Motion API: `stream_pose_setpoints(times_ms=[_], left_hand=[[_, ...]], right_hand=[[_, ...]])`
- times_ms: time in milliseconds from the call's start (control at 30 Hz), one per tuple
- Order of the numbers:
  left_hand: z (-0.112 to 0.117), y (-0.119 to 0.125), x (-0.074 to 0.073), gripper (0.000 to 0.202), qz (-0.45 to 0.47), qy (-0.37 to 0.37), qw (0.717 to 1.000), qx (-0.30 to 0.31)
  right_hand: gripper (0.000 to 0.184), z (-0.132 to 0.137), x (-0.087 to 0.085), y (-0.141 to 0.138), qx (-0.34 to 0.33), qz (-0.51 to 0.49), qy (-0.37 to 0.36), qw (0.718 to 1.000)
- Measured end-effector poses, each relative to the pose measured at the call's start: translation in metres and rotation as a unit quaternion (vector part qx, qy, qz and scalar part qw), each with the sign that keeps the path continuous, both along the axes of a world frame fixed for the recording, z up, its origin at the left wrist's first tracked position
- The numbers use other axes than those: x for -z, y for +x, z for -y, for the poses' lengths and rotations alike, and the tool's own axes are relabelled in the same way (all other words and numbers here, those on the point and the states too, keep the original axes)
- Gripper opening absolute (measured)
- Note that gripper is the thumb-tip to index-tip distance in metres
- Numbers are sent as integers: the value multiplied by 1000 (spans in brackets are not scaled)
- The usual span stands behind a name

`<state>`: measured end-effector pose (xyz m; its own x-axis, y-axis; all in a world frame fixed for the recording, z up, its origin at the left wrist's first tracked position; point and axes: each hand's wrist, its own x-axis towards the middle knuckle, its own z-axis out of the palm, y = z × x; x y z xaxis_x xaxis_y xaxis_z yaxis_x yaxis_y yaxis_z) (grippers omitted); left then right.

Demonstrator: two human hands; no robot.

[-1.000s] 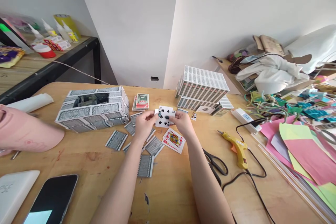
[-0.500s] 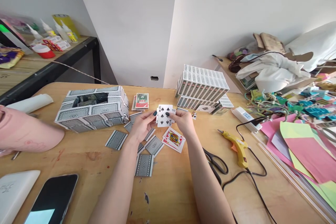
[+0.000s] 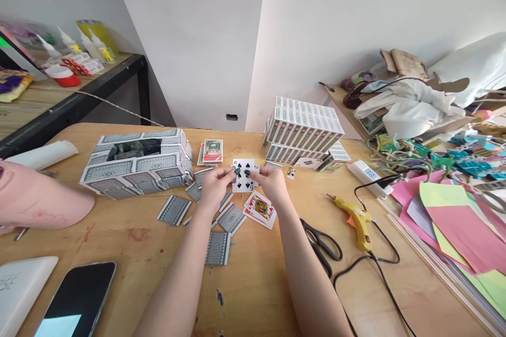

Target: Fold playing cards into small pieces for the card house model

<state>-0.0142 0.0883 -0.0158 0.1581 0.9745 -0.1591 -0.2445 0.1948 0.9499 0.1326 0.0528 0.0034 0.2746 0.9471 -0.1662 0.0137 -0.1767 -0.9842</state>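
Note:
Both hands pinch playing cards (image 3: pixel 244 183) above the middle of the table, a six of spades facing me. My left hand (image 3: pixel 215 185) grips the left edge, thumb on the card's face. On the other side my right hand (image 3: pixel 272 181) closes on the right edge, where the corner of a card marked 2 peeks out behind. Below them lie face-down cards (image 3: pixel 231 219) with grey backs, some folded at the ends. Red face cards (image 3: pixel 260 209) lie face up by my right wrist. A card box (image 3: pixel 212 151) rests just beyond my left hand.
A box covered in cards (image 3: pixel 136 166) stands left, stacked card packs (image 3: pixel 306 124) at the back right. Scissors (image 3: pixel 322 242) and a corded yellow glue gun (image 3: pixel 358 221) lie right, near coloured paper (image 3: pixel 458 221). A phone (image 3: pixel 77 300) and a pink object (image 3: pixel 43 195) are left.
The six of spades has shifted slightly left between my hands. My left thumb now lies further over its face, and my right thumb sits nearer the middle.

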Motion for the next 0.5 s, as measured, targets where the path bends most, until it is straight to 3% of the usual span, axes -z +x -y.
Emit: stream_pose_setpoints(times_ms=[133,200,367,500], left_hand=[[-3,2,7,26,-13,23,999,-31],[-2,3,6,28,-14,22,999,-28],[1,5,2,32,-16,16,1000,7],[1,6,6,31,-37,46,998,-15]], right_hand=[[32,4,-7,7,-83,-175,-25,981],[31,5,-8,12,-99,-211,-31,972],[30,3,-3,10,-17,-197,-34,980],[28,-1,2,2,22,-141,-26,989]])
